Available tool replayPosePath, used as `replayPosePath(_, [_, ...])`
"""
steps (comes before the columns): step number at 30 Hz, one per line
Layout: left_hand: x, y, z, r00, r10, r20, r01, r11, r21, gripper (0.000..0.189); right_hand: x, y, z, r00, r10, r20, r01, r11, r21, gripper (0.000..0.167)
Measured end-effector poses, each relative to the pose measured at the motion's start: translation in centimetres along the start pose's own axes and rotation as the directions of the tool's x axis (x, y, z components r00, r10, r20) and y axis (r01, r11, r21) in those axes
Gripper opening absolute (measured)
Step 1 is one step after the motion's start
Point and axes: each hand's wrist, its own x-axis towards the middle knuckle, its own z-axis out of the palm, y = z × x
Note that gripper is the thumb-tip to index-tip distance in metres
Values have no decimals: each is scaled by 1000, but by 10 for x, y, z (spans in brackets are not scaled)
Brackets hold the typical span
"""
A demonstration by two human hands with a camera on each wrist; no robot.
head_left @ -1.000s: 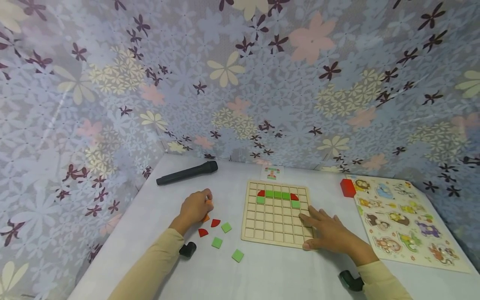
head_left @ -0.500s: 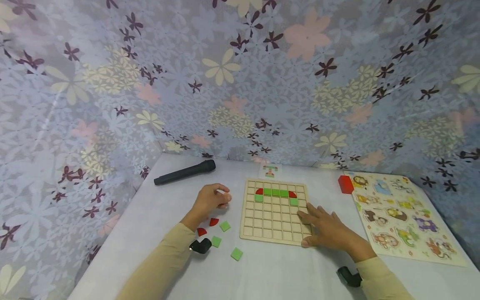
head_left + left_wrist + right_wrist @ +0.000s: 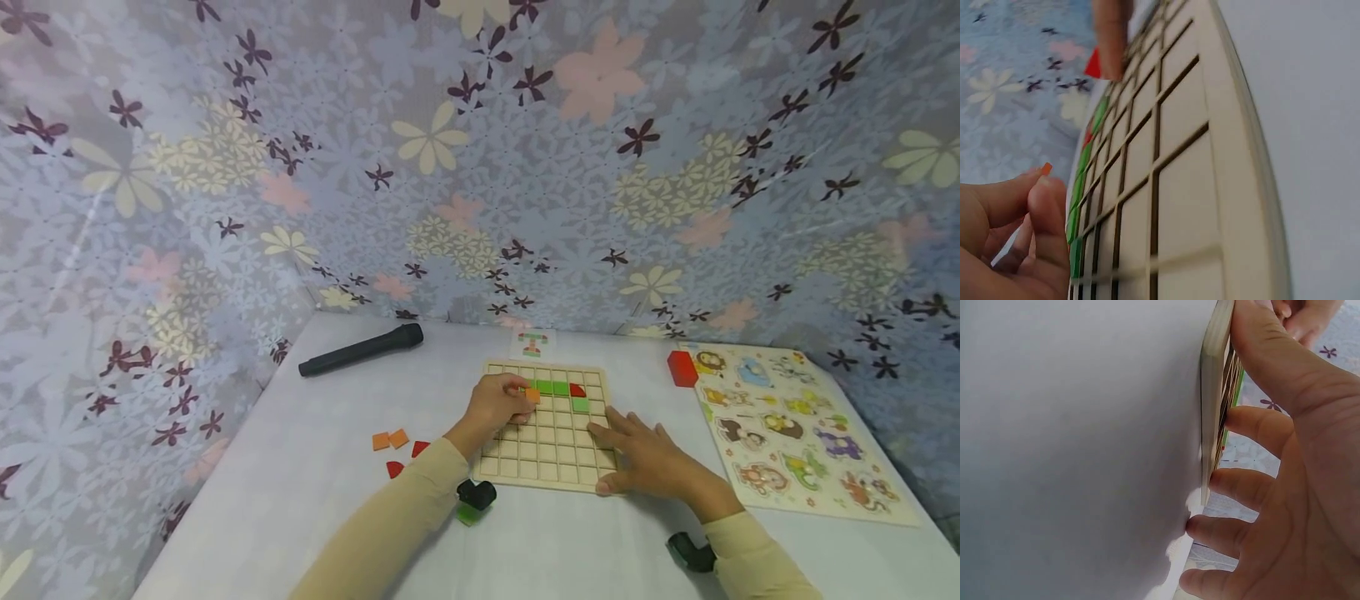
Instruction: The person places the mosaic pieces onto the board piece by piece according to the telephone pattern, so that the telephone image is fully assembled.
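Observation:
Between thumb and fingertips, my left hand point(image 3: 495, 402) pinches an orange square tile point(image 3: 532, 395), held over the upper left of a wooden grid board point(image 3: 540, 457). In the left wrist view only a sliver of that orange tile point(image 3: 1046, 169) shows. Along the upper part of the grid lie green tiles point(image 3: 552, 388) and a red quarter-round tile point(image 3: 577, 390); the left end of this row is hidden by the hand. My right hand point(image 3: 648, 457) rests with spread fingers on the board's right edge. In the right wrist view its thumb and fingertips touch the board edge point(image 3: 1211, 387).
Left of the board lie two orange squares point(image 3: 382, 441) and red quarter-rounds point(image 3: 394, 469); a green tile point(image 3: 468, 517) is partly under the wrist. Behind stand a pattern card point(image 3: 534, 342) and a black microphone point(image 3: 362, 350). A red block point(image 3: 682, 368) and animal puzzle point(image 3: 795, 429) sit right.
My left hand has left the loose tiles and moved right onto the board, carrying an orange tile. The right hand stays at the board's edge.

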Motion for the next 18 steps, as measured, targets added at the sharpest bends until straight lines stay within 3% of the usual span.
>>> replayPosePath(2, [4,-1,8,1000,27,-4,-26,994,102,38,0,0,1,1000,3,3,-3,1000,4,100])
replayPosePath(5, [10,-3,17,997,70,-19,-62,959,278,35,0,0,1,1000,8,5,-8,1000,-4,100])
replayPosePath(7, [14,-3,21,996,84,-38,-63,920,388,34,0,-1,1,1000,12,4,-12,1000,-9,100])
replayPosePath(11, [18,-2,26,996,88,-33,-58,853,519,34,0,-2,1,1000,22,9,-22,1000,-19,101])
replayPosePath(14, [20,1,30,994,109,-11,-78,779,622,33,1,-2,0,999,29,12,-29,999,-31,101])
replayPosePath(18, [20,5,34,992,124,-6,-85,712,697,34,2,-1,-1,999,34,13,-34,999,-28,101])
